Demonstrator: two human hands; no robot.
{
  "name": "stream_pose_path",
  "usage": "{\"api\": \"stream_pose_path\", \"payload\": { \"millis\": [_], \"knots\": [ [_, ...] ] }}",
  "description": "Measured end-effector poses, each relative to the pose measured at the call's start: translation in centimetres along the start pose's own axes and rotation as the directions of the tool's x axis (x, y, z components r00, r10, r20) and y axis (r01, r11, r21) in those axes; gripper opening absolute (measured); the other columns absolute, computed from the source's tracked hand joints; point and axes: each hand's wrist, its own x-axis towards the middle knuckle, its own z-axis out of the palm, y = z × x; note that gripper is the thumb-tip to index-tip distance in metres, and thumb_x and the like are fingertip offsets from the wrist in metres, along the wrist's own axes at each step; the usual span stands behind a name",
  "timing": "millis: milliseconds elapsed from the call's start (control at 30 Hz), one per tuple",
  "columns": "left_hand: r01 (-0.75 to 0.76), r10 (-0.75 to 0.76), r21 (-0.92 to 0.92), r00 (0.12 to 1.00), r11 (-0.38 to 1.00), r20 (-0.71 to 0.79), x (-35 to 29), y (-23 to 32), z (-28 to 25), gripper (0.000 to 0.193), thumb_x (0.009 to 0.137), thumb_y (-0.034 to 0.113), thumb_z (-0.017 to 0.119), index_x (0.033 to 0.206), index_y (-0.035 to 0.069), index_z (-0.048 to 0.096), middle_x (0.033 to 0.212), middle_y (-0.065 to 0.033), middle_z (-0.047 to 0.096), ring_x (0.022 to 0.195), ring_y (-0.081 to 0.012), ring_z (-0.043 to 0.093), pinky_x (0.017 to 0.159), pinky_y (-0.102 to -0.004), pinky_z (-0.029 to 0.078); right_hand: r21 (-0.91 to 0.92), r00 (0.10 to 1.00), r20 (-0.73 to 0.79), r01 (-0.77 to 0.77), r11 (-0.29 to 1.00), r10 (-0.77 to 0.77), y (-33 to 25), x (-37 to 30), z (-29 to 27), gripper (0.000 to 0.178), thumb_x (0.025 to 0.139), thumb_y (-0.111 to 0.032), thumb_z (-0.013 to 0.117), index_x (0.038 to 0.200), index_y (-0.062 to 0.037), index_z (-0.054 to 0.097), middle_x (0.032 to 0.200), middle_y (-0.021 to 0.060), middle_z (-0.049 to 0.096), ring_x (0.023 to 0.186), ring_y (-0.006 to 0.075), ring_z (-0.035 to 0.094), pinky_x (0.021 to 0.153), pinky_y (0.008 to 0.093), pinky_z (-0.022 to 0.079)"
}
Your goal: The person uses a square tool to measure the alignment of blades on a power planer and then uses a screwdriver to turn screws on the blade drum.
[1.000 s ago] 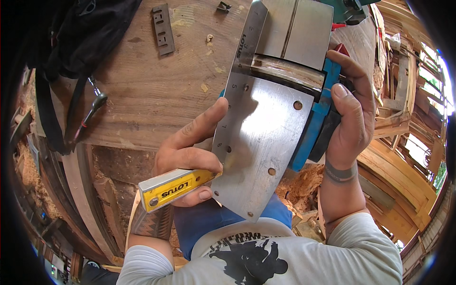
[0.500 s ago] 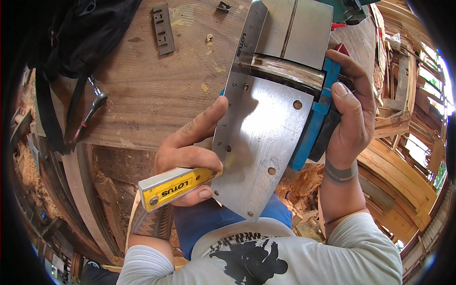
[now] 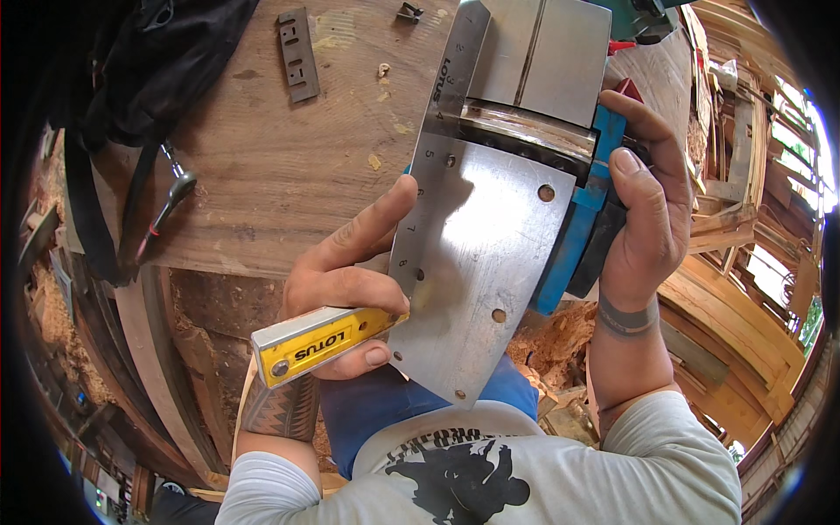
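A blue electric planer (image 3: 499, 219) lies upside down across my lap and the workbench edge, its shiny metal sole facing up. My right hand (image 3: 643, 210) grips the planer's blue and black body from the right side. My left hand (image 3: 350, 280) holds a try square by its yellow handle (image 3: 319, 343). The square's steel ruler blade (image 3: 437, 131) runs up along the left edge of the sole, standing on its edge against it. My left thumb rests beside the blade.
The worn wooden workbench (image 3: 262, 157) holds a loose planer blade plate (image 3: 298, 54) and a small metal part (image 3: 409, 12). A black bag with straps (image 3: 131, 87) hangs at the left. Timber frames and sawdust lie at the right.
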Motion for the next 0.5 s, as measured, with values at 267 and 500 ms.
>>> {"api": "stream_pose_path", "payload": {
  "millis": [267,500],
  "knots": [
    [0.011,-0.011,0.006,1.0,1.0,0.001,0.04,0.07,-0.06,0.023,0.08,0.029,0.079,0.095,0.012,0.075,0.167,-0.0258,0.03,0.151,-0.0469,0.036,0.116,-0.0528,0.041,0.008,1.0,0.025,-0.016,1.0,0.016,-0.01,0.01,-0.28,0.039,0.095,-0.01,0.056,0.13,0.0057,0.061,0.103,0.0039,0.068,0.084,0.0035,0.055,0.078,0.0179,0.044],
    [-0.013,0.013,0.044,1.0,0.999,0.004,0.16,-0.07,-0.17,0.024,0.08,0.031,0.078,0.095,0.012,0.075,0.166,-0.0262,0.031,0.149,-0.0473,0.039,0.115,-0.0543,0.042,0.027,1.0,0.027,-0.014,1.0,0.013,-0.02,0.0,-0.16,0.038,0.096,-0.009,0.056,0.131,0.0056,0.061,0.104,0.0041,0.068,0.084,0.0038,0.056,0.079,0.018,0.044]
  ]
}}
